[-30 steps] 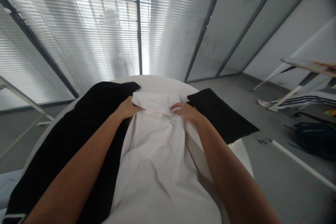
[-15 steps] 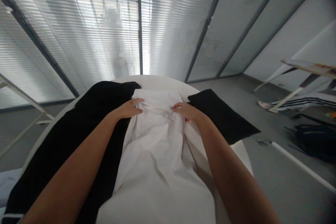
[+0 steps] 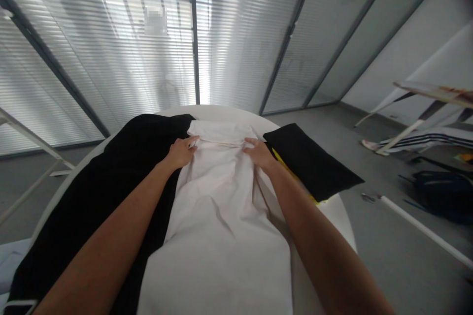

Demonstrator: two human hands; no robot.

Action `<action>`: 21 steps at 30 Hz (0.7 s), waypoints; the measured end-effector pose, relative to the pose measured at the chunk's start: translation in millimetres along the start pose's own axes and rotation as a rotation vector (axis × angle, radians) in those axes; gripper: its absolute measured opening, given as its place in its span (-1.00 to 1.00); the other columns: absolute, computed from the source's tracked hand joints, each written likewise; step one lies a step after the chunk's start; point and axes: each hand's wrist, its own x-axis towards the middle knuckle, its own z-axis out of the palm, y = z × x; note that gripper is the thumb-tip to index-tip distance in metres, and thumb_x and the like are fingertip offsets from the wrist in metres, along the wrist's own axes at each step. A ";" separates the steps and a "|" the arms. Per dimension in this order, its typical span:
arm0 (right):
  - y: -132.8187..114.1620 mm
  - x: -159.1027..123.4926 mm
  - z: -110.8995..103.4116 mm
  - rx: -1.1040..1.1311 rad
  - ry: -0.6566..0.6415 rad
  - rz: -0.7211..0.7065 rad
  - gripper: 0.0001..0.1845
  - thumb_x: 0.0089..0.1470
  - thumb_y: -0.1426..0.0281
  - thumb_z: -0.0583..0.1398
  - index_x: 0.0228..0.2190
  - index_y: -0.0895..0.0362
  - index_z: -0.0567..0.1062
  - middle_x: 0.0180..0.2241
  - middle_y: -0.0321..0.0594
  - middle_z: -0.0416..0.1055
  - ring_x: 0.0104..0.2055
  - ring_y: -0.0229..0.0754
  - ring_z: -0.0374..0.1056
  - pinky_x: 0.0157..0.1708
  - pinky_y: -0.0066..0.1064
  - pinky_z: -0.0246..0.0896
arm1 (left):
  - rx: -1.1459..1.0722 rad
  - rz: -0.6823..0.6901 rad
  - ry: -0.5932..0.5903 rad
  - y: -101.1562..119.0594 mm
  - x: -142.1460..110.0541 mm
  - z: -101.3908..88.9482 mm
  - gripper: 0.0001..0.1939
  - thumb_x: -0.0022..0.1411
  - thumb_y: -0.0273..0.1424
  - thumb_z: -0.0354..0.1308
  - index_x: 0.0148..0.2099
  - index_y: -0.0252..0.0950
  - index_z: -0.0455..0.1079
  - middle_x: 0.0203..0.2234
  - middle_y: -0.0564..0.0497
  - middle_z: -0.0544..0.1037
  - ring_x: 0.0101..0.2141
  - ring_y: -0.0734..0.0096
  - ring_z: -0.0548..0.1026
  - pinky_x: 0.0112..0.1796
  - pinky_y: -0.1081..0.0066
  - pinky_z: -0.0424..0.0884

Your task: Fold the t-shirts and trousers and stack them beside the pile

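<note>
A long white piece of cloth, perhaps a garment, runs lengthwise toward me over a round white table. Across its far end is a flat band with a fold line below it. My left hand pinches the cloth at the left end of that fold. At the right end, my right hand has its thumb and fingers closed on the cloth. Dark cloth, black with a white stripe near me, spreads along the left side under my forearm. Right of my right hand lies a folded black cloth with a yellow edge.
Blinds and glass panels stand behind the table. To the right are a wooden-topped table, a person's striped trouser leg, a dark bag and a white pole near the floor. A white frame stands at left.
The white cloth's far band now lies flatter and straighter, slightly farther away. Both hands have shifted slightly, still at the fold. More of the yellow edge shows under the black cloth.
</note>
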 end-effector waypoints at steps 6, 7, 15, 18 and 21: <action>-10.4 -9.6 -17.8 -0.081 -0.188 0.140 -0.29 -0.02 0.42 0.28 0.19 0.11 0.31 -0.03 -0.03 0.47 -0.19 -0.07 0.48 -0.22 -0.29 0.41 | 0.134 0.028 -0.042 2.0 2.6 -3.9 -0.44 0.23 -0.36 0.06 0.28 -0.17 0.27 0.04 -0.16 0.49 -0.01 0.13 0.46 0.02 0.22 0.29; -12.5 -12.0 -22.4 -0.065 -0.257 0.182 -0.26 -0.02 0.39 0.29 0.21 0.06 0.28 -0.08 -0.06 0.49 -0.30 -0.11 0.48 -0.32 -0.31 0.42 | 0.142 0.039 -0.055 2.0 3.0 -5.4 -0.43 0.20 -0.36 0.07 0.27 -0.17 0.28 0.03 -0.15 0.50 -0.03 0.13 0.47 0.01 0.23 0.30; -8.4 -10.5 -30.0 -0.223 -0.382 0.021 -0.48 0.05 0.47 0.22 0.09 0.18 0.44 -0.31 -0.10 0.55 -0.42 -0.15 0.45 -0.34 -0.35 0.39 | 0.169 0.125 -0.150 4.0 5.1 -4.6 -0.51 0.25 -0.41 -0.07 0.20 -0.20 0.39 0.06 -0.10 0.47 0.01 0.20 0.43 0.08 0.28 0.26; 0.0 -4.7 -17.8 -0.351 -0.266 -0.144 -0.53 0.06 0.54 0.16 0.04 0.22 0.48 -0.03 -0.04 0.49 0.00 -0.06 0.41 0.04 -0.32 0.27 | 0.244 0.055 -0.145 5.8 3.1 2.1 -0.48 0.28 -0.36 -0.12 0.26 -0.07 0.30 0.15 -0.07 0.39 0.12 0.01 0.29 0.10 0.00 0.19; 6.9 -1.5 -4.9 -0.465 -0.158 -0.203 -0.49 0.09 0.57 0.10 0.11 0.24 0.41 0.10 0.02 0.39 0.17 -0.05 0.27 0.18 -0.26 0.10 | 0.267 0.015 -0.143 6.4 1.0 7.2 -0.42 0.30 -0.28 -0.15 0.35 -0.03 0.12 0.23 -0.05 0.30 0.20 -0.08 0.15 0.10 -0.17 0.09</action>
